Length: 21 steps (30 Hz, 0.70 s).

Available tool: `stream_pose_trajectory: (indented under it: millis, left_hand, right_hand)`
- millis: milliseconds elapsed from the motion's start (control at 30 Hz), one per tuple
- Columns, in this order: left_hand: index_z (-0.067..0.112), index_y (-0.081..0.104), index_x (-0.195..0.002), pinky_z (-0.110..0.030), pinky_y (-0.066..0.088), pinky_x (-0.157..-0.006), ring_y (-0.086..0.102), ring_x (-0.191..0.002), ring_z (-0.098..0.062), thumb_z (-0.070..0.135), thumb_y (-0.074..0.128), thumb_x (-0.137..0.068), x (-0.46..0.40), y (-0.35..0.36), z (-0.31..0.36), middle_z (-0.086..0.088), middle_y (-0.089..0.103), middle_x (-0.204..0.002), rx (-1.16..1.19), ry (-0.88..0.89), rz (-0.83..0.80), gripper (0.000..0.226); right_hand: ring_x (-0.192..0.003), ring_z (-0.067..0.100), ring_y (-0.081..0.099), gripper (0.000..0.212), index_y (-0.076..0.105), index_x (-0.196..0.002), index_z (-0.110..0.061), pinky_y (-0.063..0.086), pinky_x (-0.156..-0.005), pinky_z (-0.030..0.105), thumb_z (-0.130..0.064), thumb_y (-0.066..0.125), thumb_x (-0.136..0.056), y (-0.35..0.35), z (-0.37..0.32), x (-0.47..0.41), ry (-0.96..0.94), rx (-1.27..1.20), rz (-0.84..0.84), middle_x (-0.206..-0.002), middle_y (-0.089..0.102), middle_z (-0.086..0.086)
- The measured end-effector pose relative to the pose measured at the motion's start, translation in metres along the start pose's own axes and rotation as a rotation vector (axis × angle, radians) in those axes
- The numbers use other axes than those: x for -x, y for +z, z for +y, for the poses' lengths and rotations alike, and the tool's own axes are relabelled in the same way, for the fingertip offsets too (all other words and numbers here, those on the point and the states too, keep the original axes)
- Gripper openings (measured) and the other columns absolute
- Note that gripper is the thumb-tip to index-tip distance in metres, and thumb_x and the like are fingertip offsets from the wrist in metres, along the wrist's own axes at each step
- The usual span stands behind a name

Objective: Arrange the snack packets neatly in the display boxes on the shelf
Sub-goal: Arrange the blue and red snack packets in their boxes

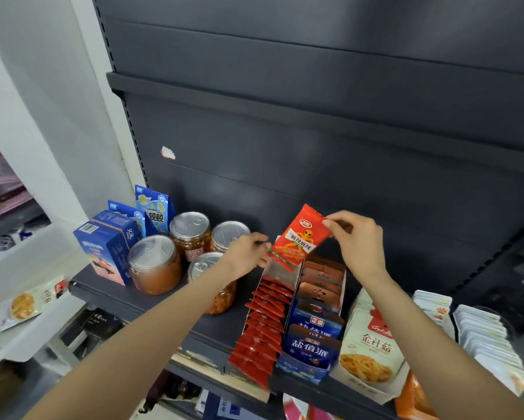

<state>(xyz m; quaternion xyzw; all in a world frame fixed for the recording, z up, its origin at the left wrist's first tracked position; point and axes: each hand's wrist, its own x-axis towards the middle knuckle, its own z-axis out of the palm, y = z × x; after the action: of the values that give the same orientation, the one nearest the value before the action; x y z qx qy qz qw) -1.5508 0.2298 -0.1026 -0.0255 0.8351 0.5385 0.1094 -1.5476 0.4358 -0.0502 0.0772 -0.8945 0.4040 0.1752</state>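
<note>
— Holding what, there in the middle of the frame?
— A red packet (298, 237): my right hand (357, 241) pinches its top corner, my left hand (248, 253) pinches its lower edge, above the back of the red packets' display box (280, 272) on the shelf (139, 298).
— And beside it?
— Jars (154, 263) at left.

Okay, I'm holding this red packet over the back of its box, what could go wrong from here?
1. The red packet is held tilted by two corners, right hand at the top and left hand at the bottom; it may go into the red box crooked.
2. The row of red packets leans toward the shelf edge, so pushing from behind might tip the front ones off.
3. The left forearm passes close above the jars and could knock one.
</note>
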Motion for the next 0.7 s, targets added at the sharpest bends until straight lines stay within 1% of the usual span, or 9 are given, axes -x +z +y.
stream_pose_trajectory:
  millis: [67, 133, 167, 267, 367, 433, 533, 633, 700]
  left_hand:
    - [0.005, 0.045, -0.130, -0.017, 0.052, -0.063, 0.065, -0.074, -0.017, 0.031, 0.039, -0.101, 0.003, 0.000, 0.014, -0.019, 0.068, -0.100, 0.232, -0.121, -0.049, 0.038]
    - [0.007, 0.047, -0.126, -0.023, 0.055, -0.075, 0.068, -0.087, -0.021, 0.044, 0.035, -0.099, 0.005, 0.000, 0.023, -0.020, 0.067, -0.110, 0.474, -0.198, -0.096, 0.047]
    - [0.005, 0.050, -0.123, -0.024, 0.055, -0.076, 0.068, -0.090, -0.021, 0.047, 0.033, -0.099, 0.006, -0.001, 0.026, -0.019, 0.067, -0.110, 0.594, -0.215, -0.101, 0.051]
    - [-0.003, 0.057, -0.116, -0.023, 0.057, -0.070, 0.069, -0.090, -0.021, 0.036, 0.040, -0.100, 0.010, -0.007, 0.036, -0.021, 0.068, -0.107, 0.785, -0.233, -0.051, 0.046]
    - [-0.004, 0.061, -0.112, -0.022, 0.058, -0.068, 0.071, -0.081, -0.020, 0.008, 0.054, -0.094, 0.018, -0.012, 0.045, -0.023, 0.068, -0.105, 0.827, -0.155, 0.038, 0.022]
    - [-0.001, 0.065, -0.102, -0.019, 0.057, -0.069, 0.071, -0.076, -0.016, -0.002, 0.054, -0.091, 0.026, -0.014, 0.049, -0.021, 0.067, -0.107, 0.851, -0.046, 0.074, 0.015]
    - [0.010, 0.067, -0.101, -0.019, 0.056, -0.076, 0.069, -0.087, -0.014, -0.004, 0.057, -0.088, 0.041, -0.016, 0.054, -0.013, 0.067, -0.108, 0.781, 0.107, 0.108, 0.022]
    - [0.025, 0.064, -0.111, -0.027, 0.055, -0.084, 0.066, -0.100, -0.016, -0.001, 0.066, -0.083, 0.055, -0.017, 0.049, -0.002, 0.069, -0.107, 0.477, 0.246, 0.155, 0.039]
    - [0.032, 0.060, -0.117, -0.027, 0.054, -0.084, 0.067, -0.097, -0.015, -0.001, 0.069, -0.080, 0.062, -0.018, 0.047, 0.001, 0.068, -0.107, 0.345, 0.335, 0.172, 0.050]
  right_hand:
    - [-0.084, 0.010, 0.064, 0.008, 0.067, -0.090, -0.017, 0.053, -0.075, 0.027, -0.024, 0.063, -0.088, -0.009, -0.005, -0.002, 0.059, -0.143, 0.034, -0.085, 0.066, -0.006]
    - [-0.087, 0.012, 0.065, 0.007, 0.066, -0.090, -0.017, 0.055, -0.076, 0.028, -0.024, 0.063, -0.088, -0.018, -0.009, -0.002, 0.151, -0.303, 0.050, -0.085, 0.067, -0.006]
    - [-0.090, 0.013, 0.065, 0.005, 0.067, -0.089, -0.018, 0.055, -0.077, 0.027, -0.022, 0.063, -0.088, -0.023, -0.010, -0.001, 0.186, -0.389, 0.050, -0.087, 0.068, -0.005]
    - [-0.095, 0.010, 0.064, 0.013, 0.069, -0.085, -0.027, 0.053, -0.082, 0.026, -0.015, 0.065, -0.086, -0.035, -0.010, 0.004, 0.208, -0.509, 0.040, -0.091, 0.069, -0.007]
    - [-0.101, 0.010, 0.062, 0.018, 0.071, -0.091, -0.030, 0.050, -0.088, 0.027, -0.015, 0.065, -0.086, -0.043, -0.005, 0.006, 0.230, -0.462, 0.018, -0.101, 0.069, -0.007]
    - [-0.104, 0.012, 0.061, 0.022, 0.071, -0.104, -0.022, 0.051, -0.088, 0.027, -0.010, 0.058, -0.091, -0.047, -0.005, 0.008, 0.321, -0.535, -0.039, -0.106, 0.069, -0.002]
    - [-0.106, 0.018, 0.063, 0.026, 0.066, -0.114, -0.012, 0.052, -0.084, 0.030, -0.007, 0.049, -0.095, -0.053, -0.008, 0.013, 0.491, -0.812, -0.143, -0.110, 0.068, 0.007]
    - [-0.107, 0.016, 0.062, 0.028, 0.064, -0.118, -0.018, 0.054, -0.084, 0.032, -0.010, 0.054, -0.093, -0.051, -0.008, 0.020, 0.478, -0.833, -0.156, -0.112, 0.066, 0.003]
    - [-0.107, 0.015, 0.061, 0.033, 0.063, -0.118, -0.023, 0.054, -0.085, 0.033, -0.007, 0.057, -0.090, -0.047, -0.009, 0.027, 0.431, -0.788, -0.137, -0.113, 0.065, 0.002]
